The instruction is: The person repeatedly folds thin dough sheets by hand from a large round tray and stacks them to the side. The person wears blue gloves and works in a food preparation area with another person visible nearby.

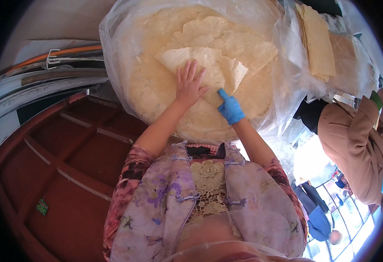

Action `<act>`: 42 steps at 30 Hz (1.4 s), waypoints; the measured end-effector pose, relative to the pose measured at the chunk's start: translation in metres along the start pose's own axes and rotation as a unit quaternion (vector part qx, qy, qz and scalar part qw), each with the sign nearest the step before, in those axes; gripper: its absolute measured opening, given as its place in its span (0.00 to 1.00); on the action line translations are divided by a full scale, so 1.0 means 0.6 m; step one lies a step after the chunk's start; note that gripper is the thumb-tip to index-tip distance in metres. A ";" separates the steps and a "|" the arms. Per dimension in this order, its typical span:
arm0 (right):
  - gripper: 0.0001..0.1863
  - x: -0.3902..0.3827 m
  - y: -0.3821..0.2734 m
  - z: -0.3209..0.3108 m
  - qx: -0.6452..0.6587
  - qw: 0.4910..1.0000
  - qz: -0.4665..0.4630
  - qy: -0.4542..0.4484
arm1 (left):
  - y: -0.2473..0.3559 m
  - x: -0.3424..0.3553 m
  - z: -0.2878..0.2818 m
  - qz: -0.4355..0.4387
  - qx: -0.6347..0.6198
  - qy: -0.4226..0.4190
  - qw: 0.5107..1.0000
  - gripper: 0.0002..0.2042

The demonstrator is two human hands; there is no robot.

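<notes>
We see the left hand (190, 85) spread flat, clasping nothing, apparently steadying the thin folded sheet (174, 58); gloved right hand (230, 109): grip we cannot tell.

Thin flatbreads (226, 56) ringed by clear plastic (292, 83) are touched by the bare left hand (191, 85) and blue-gloved right hand (231, 109)

Dark red panelling (82, 150), orange pole (79, 49), 1 brown-coated person (346, 135)
</notes>
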State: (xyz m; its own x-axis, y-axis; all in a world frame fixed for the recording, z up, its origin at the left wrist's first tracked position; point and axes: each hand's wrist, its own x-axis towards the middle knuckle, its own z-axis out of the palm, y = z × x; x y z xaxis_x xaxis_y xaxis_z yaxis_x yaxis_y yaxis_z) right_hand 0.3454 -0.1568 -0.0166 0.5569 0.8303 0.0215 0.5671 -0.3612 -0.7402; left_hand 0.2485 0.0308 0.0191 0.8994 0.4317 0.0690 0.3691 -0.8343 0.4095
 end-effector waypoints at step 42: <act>0.23 0.036 0.017 -0.069 0.651 0.606 0.448 0.091 | 0.064 0.130 0.060 -0.010 -0.055 0.010 0.998 0.30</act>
State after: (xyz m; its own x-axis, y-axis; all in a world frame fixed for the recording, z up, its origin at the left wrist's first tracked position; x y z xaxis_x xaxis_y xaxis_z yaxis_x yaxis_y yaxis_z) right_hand 0.3883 -0.1598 0.0039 0.4123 0.4456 -0.7947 -0.9057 0.1058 -0.4105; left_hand 0.3413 0.0202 0.0073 0.8865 0.4560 0.0782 0.3583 -0.7836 0.5075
